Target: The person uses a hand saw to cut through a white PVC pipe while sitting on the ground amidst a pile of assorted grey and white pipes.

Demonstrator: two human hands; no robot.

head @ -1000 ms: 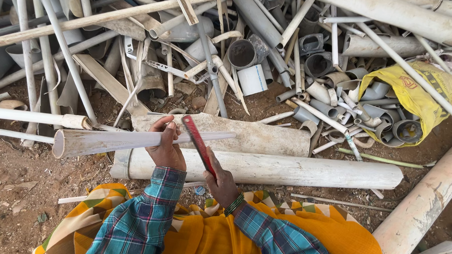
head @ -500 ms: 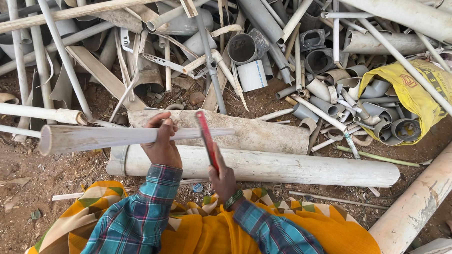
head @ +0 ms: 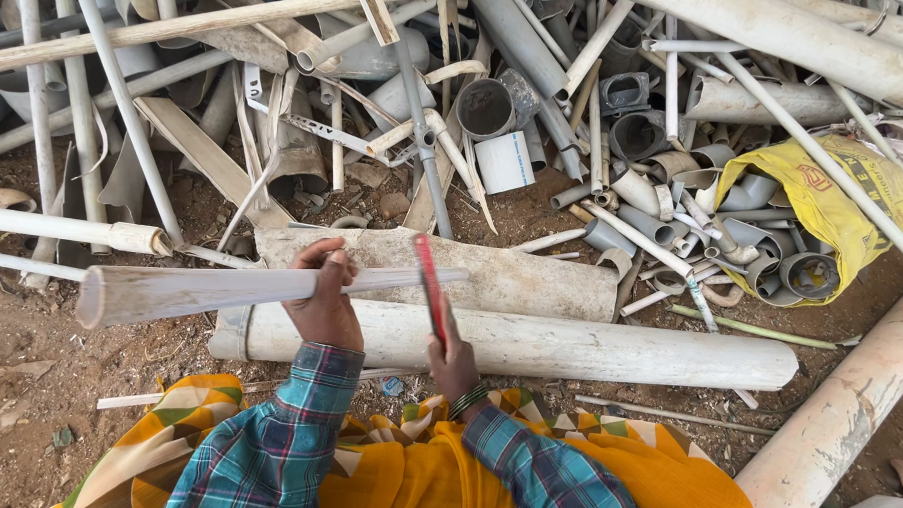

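Note:
My left hand [head: 326,302] grips a long dirty white plastic pipe [head: 190,290], held level across the view with its open end to the left. My right hand [head: 455,356] holds a thin red blade-like tool [head: 429,283] upright, its edge against the pipe near the pipe's right end. Both hands are above a thick white pipe [head: 588,349] lying on the dirt, with a broader flattened pipe piece [head: 531,275] just behind it. Plaid sleeves and orange-yellow cloth fill the bottom of the view.
A heap of white and grey pipes, offcuts and fittings [head: 497,105] covers the ground ahead. A yellow sack [head: 844,198] holding several pipe pieces sits at the right. A large pipe [head: 836,428] slants at bottom right. Bare brown dirt [head: 27,369] lies at left.
The held pipe has shifted left and slightly lower in view. The red tool has swung from a slanted pose to nearly upright against the pipe.

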